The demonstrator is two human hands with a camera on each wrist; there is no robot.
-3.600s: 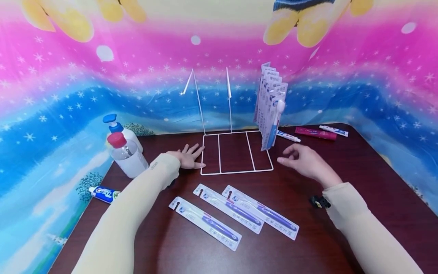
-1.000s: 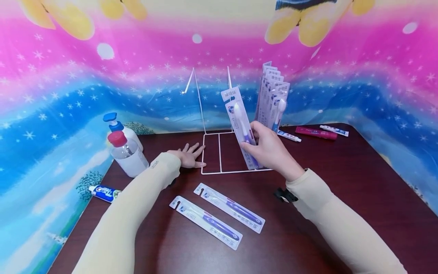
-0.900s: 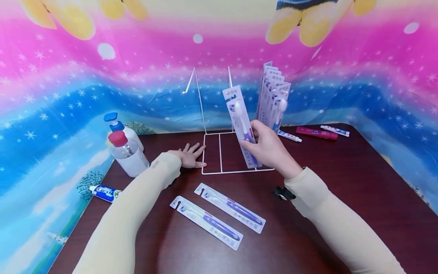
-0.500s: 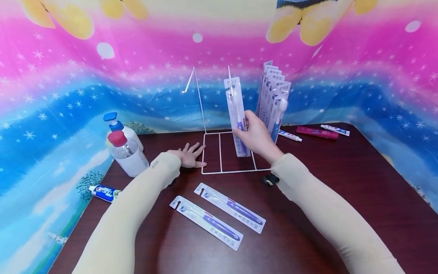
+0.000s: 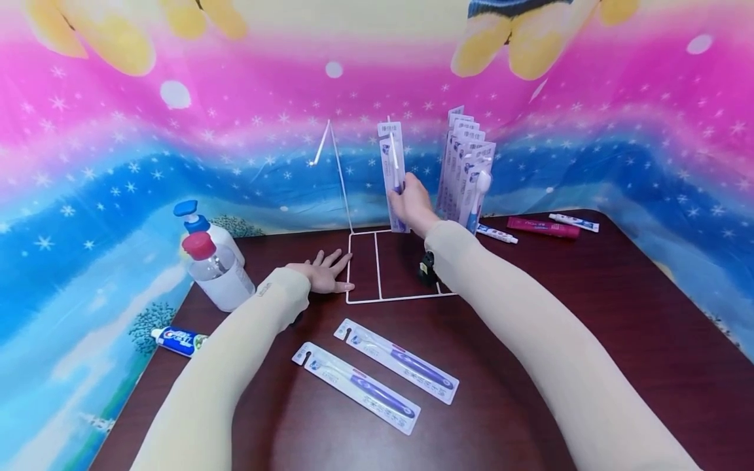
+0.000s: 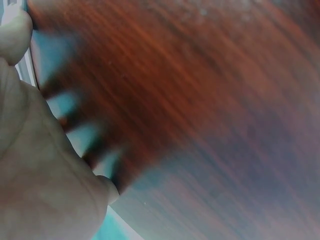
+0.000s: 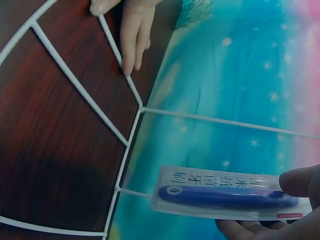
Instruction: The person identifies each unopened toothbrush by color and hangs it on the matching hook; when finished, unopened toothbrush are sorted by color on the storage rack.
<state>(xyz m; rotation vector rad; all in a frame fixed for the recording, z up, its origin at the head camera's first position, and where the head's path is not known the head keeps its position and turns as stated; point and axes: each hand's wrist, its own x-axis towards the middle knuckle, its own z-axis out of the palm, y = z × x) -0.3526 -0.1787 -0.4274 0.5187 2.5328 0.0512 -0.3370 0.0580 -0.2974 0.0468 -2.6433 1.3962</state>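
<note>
My right hand (image 5: 414, 204) pinches a purple toothbrush in a blister pack (image 5: 389, 140), held upright by its lower half at the middle prong of a white wire rack (image 5: 378, 265). The pack mostly covers that prong; whether its hole is on the hook, I cannot tell. In the right wrist view, thumb and fingers grip the packaged toothbrush (image 7: 225, 196). My left hand (image 5: 323, 271) rests on the table with fingers spread, thumb and fingertips at the rack's left base wire. Two more packaged toothbrushes, one nearer (image 5: 356, 387) and one farther (image 5: 397, 360), lie in front of the rack.
Several packaged toothbrushes (image 5: 465, 167) hang at the rack's right side. The left prong (image 5: 338, 170) is bare. Toothpaste tubes (image 5: 542, 227) lie at the back right. Two pump bottles (image 5: 220, 278) and a blue toothpaste tube (image 5: 177, 340) are at the left.
My right hand has taken the rightmost packaged toothbrush from the table, then moved it back, up and left to the middle prong, turning it upright. The left hand has stayed in place.
</note>
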